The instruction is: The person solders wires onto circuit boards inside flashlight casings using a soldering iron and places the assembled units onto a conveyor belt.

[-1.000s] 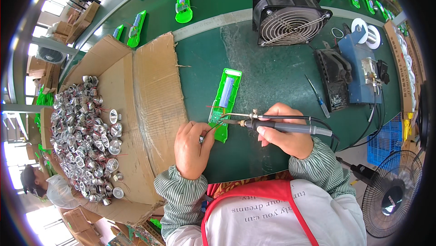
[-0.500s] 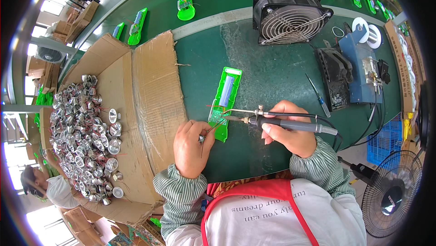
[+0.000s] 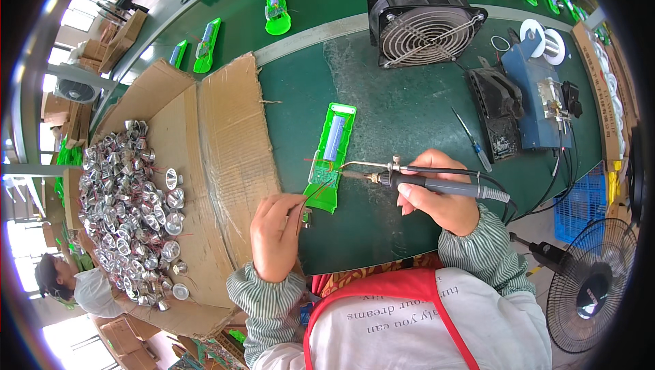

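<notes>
A bright green plastic housing (image 3: 323,197) lies open on the green bench in front of me. Inside it are a blue cylindrical battery (image 3: 334,139) and a small green circuit board (image 3: 321,172). My right hand (image 3: 447,199) is closed around a soldering iron (image 3: 443,186) with a thin metal feed tube; its tip is at the board's right edge. Left of the housing, my left hand (image 3: 273,237) pinches thin red and black wires (image 3: 315,190) that reach the board. A small metallic part (image 3: 306,216) shows beside those fingers, its kind unclear.
At left, a cardboard box (image 3: 235,158) holds many small silver reflector cups (image 3: 129,213). A square black fan (image 3: 426,32) stands at the back. To the right are a blue soldering machine (image 3: 535,100), a black holder (image 3: 495,114) and a screwdriver (image 3: 472,139). More green housings (image 3: 276,11) sit beyond.
My left hand has drawn back left and slightly toward me, still pinching the wires. The iron's tip has shifted slightly right relative to the board. The whole view has moved a little.
</notes>
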A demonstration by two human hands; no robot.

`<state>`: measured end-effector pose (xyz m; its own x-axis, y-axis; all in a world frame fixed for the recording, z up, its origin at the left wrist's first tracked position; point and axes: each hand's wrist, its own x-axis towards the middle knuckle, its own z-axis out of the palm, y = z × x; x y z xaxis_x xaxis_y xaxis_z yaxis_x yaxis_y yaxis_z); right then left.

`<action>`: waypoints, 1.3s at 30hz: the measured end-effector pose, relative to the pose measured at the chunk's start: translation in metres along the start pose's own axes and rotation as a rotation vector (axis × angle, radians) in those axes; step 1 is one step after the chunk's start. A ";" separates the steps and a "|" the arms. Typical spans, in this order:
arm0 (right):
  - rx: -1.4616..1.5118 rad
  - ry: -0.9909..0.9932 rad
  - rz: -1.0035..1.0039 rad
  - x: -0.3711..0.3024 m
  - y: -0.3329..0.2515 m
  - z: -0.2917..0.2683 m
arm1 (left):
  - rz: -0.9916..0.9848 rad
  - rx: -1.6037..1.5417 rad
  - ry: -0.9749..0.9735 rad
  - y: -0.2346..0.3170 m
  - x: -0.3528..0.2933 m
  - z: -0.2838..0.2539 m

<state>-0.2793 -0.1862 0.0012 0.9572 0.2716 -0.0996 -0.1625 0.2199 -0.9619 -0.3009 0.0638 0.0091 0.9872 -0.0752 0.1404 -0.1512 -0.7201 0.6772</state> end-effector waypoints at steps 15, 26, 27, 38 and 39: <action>-0.009 0.004 -0.010 0.001 -0.002 0.010 | -0.159 -0.119 0.175 -0.012 0.009 0.019; -0.001 -0.030 0.002 0.012 0.005 0.018 | 0.192 0.116 0.022 -0.005 0.019 0.014; -0.003 -0.038 0.004 0.012 0.006 0.018 | 0.190 0.116 0.021 -0.005 0.020 0.014; -0.020 -0.029 0.032 0.015 0.012 0.020 | 0.125 0.217 -0.123 0.000 0.029 0.012; -0.025 -0.029 0.036 0.015 0.013 0.020 | 0.125 0.217 -0.124 0.000 0.030 0.013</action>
<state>-0.2720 -0.1608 -0.0077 0.9433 0.3066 -0.1276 -0.1907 0.1857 -0.9639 -0.2709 0.0532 0.0040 0.9623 -0.2467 0.1143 -0.2707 -0.8300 0.4877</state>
